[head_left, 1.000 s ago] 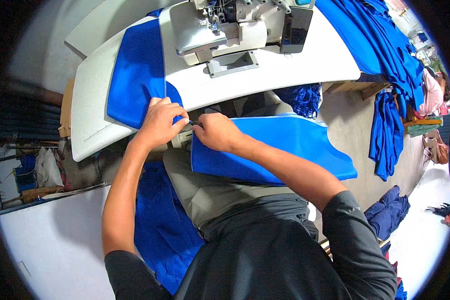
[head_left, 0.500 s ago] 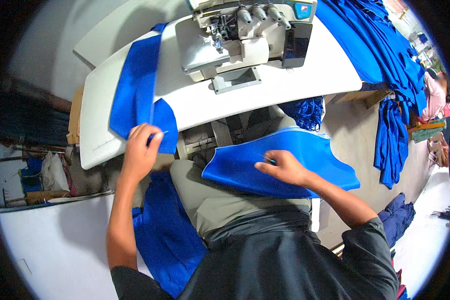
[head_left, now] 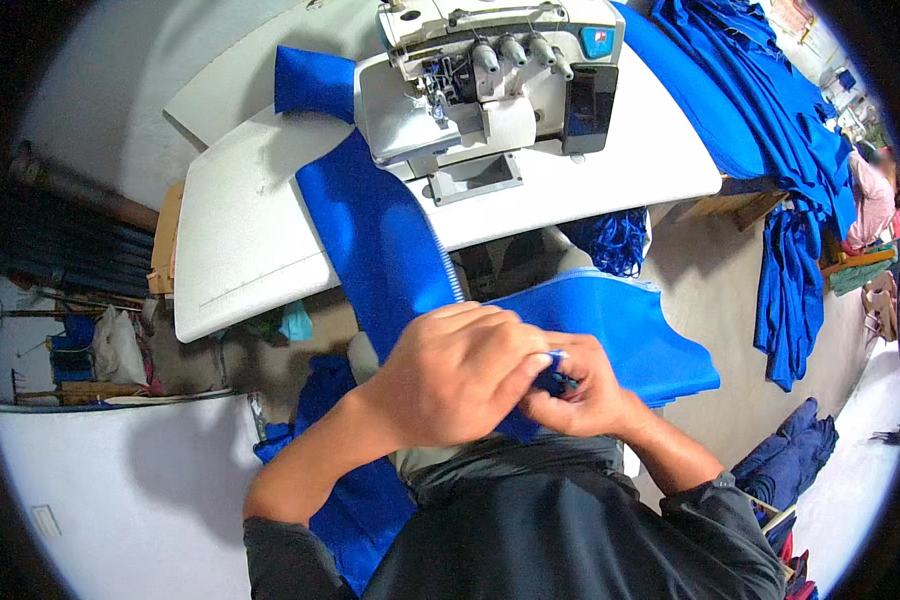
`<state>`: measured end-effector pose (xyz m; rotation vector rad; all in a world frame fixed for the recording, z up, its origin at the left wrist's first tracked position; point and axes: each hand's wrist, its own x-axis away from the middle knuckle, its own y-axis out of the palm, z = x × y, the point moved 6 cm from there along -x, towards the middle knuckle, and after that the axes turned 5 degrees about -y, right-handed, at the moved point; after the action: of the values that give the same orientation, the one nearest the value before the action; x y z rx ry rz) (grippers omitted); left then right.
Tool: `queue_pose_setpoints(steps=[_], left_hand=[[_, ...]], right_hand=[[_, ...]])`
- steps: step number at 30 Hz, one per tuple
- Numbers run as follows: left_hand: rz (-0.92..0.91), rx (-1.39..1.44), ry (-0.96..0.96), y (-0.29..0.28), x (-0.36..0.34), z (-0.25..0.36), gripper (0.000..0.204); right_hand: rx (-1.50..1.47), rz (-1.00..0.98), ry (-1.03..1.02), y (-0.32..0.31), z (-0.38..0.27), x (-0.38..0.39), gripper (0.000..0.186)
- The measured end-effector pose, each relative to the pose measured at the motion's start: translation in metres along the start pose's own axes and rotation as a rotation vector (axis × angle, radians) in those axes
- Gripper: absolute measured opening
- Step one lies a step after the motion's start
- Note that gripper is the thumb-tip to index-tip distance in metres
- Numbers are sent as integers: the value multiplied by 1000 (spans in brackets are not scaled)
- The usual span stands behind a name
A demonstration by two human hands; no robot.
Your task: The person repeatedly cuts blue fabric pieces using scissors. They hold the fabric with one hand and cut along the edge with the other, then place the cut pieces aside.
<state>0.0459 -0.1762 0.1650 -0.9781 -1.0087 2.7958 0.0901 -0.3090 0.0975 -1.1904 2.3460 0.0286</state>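
Pinching blue cloth with my left hand, I can't tell from here what my curled right hand alongside grips.

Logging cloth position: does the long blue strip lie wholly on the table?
No, the strip runs off the table to the left hand.

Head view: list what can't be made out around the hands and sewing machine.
In the head view:
Small dark item in the right hand: mostly covered by fingers, kind unclear.
Near part of the blue strip: hidden behind the left hand.
Top of the sewing machine: cut off by the upper edge.
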Motion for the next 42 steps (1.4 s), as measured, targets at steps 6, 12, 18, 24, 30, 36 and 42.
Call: queue_pose_setpoints(steps=[6,12,18,24,30,36,42], left_hand=[[-367,5,-135,30,-8,-45,31],[-582,-90,-323,27,-7,-122,40],[-560,-489,-275,-42,58,-203,37],[-195,-626,-668,-106,95,-219,49],[-284,-636,-603,-42,83,-206,43],[-383,-624,-545,-35,94,-193,35],[-400,-591,-284,-49,94,-174,17]], right_hand=[[237,-51,13,-71,-23,59,17],[-322,-567,-205,-140,-165,73,44],[-468,-509,-202,-156,-174,86,43],[489,654,559,-272,-13,206,34],[848,-58,931,-264,151,204,36],[903,12,1033,-226,199,238,39],[954,77,1038,-226,202,241,40]])
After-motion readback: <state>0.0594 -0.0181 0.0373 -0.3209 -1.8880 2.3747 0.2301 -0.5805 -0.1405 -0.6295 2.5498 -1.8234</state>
